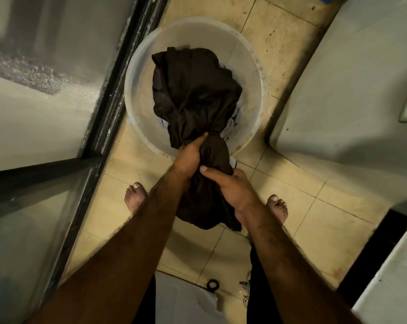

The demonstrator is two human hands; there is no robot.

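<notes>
Fingers (212,172) of the left hand (190,157) and right hand (232,187) clenched the dark cloth (193,90) over the near rim of the basin (139,73); wringing seemed barely begun.

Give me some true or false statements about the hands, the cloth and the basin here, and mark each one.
1. The left hand and the right hand both grip the dark cloth. True.
2. The basin is metal and stands on a table. False: it is translucent plastic and stands on the tiled floor.
3. The far end of the cloth is over the basin. True.
4. The person wears shoes. False: the feet are bare.
5. The right hand holds the cloth nearer the basin than the left. False: the left hand is the one nearer the basin.
</notes>
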